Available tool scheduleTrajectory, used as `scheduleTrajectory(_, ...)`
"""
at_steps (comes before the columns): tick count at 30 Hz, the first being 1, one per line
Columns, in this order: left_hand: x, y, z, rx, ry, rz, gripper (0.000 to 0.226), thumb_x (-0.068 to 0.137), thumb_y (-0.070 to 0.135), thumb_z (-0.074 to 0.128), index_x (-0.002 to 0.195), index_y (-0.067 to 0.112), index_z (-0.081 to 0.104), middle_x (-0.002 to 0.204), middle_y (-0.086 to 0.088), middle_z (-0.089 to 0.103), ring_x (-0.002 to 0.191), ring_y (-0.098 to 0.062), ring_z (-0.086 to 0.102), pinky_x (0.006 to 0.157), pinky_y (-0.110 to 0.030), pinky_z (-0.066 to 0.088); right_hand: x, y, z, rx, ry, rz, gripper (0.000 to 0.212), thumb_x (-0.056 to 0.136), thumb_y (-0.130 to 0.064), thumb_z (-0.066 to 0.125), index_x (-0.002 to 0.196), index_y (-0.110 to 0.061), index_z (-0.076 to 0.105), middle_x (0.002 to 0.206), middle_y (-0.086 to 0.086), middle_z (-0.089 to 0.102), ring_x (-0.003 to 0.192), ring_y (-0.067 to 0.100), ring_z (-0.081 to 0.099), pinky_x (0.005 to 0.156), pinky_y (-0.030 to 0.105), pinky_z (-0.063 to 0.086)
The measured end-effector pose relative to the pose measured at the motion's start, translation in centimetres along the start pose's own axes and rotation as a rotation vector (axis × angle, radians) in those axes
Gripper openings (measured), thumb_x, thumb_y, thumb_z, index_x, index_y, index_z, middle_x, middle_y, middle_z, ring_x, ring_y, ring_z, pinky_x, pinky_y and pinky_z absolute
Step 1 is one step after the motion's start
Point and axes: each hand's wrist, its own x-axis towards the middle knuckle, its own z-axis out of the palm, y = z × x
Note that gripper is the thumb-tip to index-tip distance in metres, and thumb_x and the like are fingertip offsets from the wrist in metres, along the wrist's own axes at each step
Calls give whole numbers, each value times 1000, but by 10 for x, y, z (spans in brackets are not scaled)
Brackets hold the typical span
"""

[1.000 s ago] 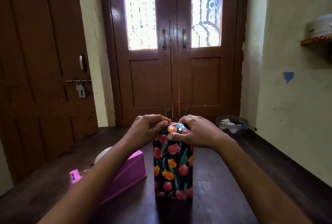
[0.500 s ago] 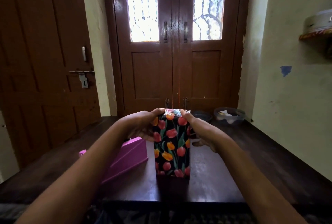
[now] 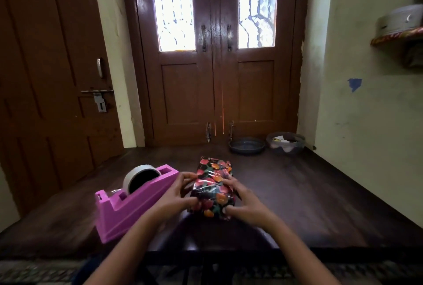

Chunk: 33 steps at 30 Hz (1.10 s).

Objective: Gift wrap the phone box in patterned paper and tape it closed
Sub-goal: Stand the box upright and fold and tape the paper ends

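Note:
The phone box [image 3: 212,187], wrapped in glossy black paper with red and orange tulips, lies flat on the dark wooden table [image 3: 309,204], its long side pointing away from me. My left hand [image 3: 180,193] grips its left edge, thumb at the near corner and fingers further up. My right hand [image 3: 242,202] holds the right edge, with fingertips on the top face and the thumb at the near right corner. A pink tape dispenser [image 3: 132,200] with a white tape roll stands just left of the box, beside my left hand.
At the table's far edge sit a dark shallow dish [image 3: 246,145] and a clear bowl [image 3: 285,143] holding small items. A brown double door rises behind the table, and a pale wall runs along the right side.
The box stood upright on its end with both hands at its top. It now lies flat on the table, with my hands on its two long edges. The camera has tilted down.

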Motion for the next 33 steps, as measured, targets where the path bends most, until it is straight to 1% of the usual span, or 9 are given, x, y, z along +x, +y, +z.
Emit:
scheduleTrajectory(5,-1,-11,-10,-48,-34,-141,48,78,-10,56,119,17,53,121,-8,61,107,-27,62,89,-40,52,9,9,-4,-20,67,-44,46,78,-36,72,119,-18,59,131,-15,37,127,3,36,89,1,27)
scheduleTrajectory(9,12,-4,-14,-20,-16,-191,38,89,2,52,121,23,52,107,-5,67,101,-24,64,98,-41,46,25,10,-4,46,237,114,46,85,-34,64,125,-17,50,120,-7,43,114,10,45,94,22,37)
scheduleTrajectory(12,18,0,-8,-1,11,-269,18,93,20,52,108,29,54,101,-4,67,85,-16,64,74,-26,49,28,11,5,236,81,248,51,88,-29,62,132,-21,40,125,-1,55,110,13,55,97,32,47)
scheduleTrajectory(15,24,10,7,-26,171,-321,15,93,22,49,91,12,61,81,-6,64,66,-15,59,54,-19,45,28,9,2,484,85,300,35,89,-11,59,118,-18,40,100,-7,57,85,4,58,64,12,51)
scheduleTrajectory(19,45,28,5,117,458,-82,20,88,17,55,73,12,68,76,-6,67,73,-17,61,63,-26,49,30,14,-8,736,-34,432,30,85,-4,64,107,-11,45,101,6,63,84,17,63,65,27,55)
scheduleTrajectory(24,53,42,24,403,223,123,16,78,11,71,92,19,72,91,1,71,82,-7,65,66,-13,52,42,6,-2,559,223,333,17,91,-8,55,76,-14,61,84,8,62,74,13,56,69,24,46)
scheduleTrajectory(28,51,31,31,127,318,197,14,84,19,68,98,20,68,97,2,68,94,-9,64,77,-19,53,46,-8,-19,692,405,257,21,93,-37,51,99,-19,59,90,-4,61,79,6,57,70,25,47)
scheduleTrajectory(31,54,15,21,119,377,82,18,91,23,58,103,13,67,95,3,65,91,-9,59,76,-19,50,45,1,-21,337,274,253,53,87,-39,59,134,-22,43,113,-3,53,99,10,53,79,25,46)
scheduleTrajectory(33,53,2,22,252,268,-2,23,93,22,56,106,7,66,94,4,63,81,-2,54,62,-5,43,45,7,-24,200,286,270,52,83,-43,60,130,-22,49,122,1,53,109,17,53,94,33,45)
